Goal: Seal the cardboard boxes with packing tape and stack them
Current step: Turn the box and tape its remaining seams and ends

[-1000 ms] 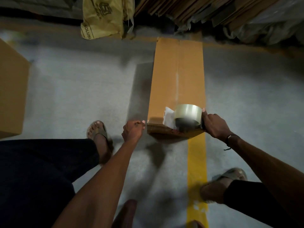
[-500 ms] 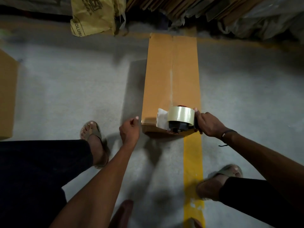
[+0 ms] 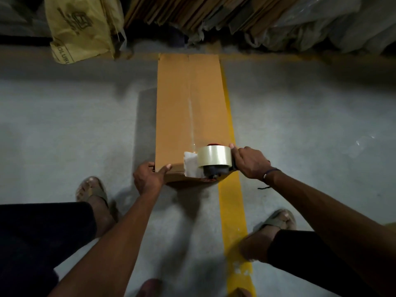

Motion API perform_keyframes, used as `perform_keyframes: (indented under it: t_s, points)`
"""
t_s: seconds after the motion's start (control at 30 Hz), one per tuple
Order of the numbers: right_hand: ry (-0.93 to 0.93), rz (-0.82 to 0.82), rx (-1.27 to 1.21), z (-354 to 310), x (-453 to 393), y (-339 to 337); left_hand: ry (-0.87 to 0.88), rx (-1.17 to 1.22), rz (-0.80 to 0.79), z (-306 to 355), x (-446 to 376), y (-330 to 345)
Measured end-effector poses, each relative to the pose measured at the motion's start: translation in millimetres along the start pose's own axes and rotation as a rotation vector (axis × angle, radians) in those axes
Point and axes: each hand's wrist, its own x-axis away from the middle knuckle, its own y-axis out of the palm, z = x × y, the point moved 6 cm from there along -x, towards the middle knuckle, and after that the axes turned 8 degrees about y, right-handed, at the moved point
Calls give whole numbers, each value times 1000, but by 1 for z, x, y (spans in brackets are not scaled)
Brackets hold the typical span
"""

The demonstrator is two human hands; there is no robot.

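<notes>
Left hand is clamped on the near left corner of the long narrow brown cardboard box, thumb lying on top and the other fingers wrapped round the side. Right hand has its fingers curled tight around the handle of the tape dispenser with its roll of clear packing tape, which sits on the near end of the box right over the centre seam

Going big to small: grey concrete floor all around, the box lies flat on it running straight away from the person, flaps closed, with a shiny strip of clear tape along the near part of the seam. Painted yellow floor line runs under the box's right edge and comes out toward the camera. Leaning flattened cardboard sheets at the far end, yellowish printed sack to their left. Feet in tan sandals either side of the near end, dark cord bracelet on the right wrist
</notes>
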Motion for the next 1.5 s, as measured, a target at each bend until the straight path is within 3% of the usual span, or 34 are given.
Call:
perform_keyframes:
  t_s: [0.1, 0.3, 0.43, 0.5, 0.6, 0.73, 0.93, 1.07, 1.13, 1.5]
  points:
    - [139, 64, 88, 58, 8, -28, 24, 9, 22, 5, 6, -3]
    - [113, 16, 174, 107, 15, -38, 33, -52, -10, 10, 10, -3]
    - [129, 2, 137, 105, 16, -37, 254, -270, 73, 34, 18, 1]
    - [145, 17, 98, 107, 15, -38, 397, -188, -16, 59, 28, 22]
    - [201, -22, 87, 109, 12, -36, 455, 11, -330, 94, 47, 76]
    - [229, -17, -3, 118, 7, -32, 364, 188, -540, 120, 68, 134]
    - [239, -74, -63, 123, 3, -28, 323, 204, -530, 120, 77, 155]
    - [141, -81, -3, 131, -1, -29, 249, 286, -538, 116, 77, 160]
    - [203, -70, 27, 139, 1, -32, 219, 335, -566, 114, 77, 164]
    - [136, -150, 52, 120, -12, -28, -49, 337, -623, 134, 70, 187]
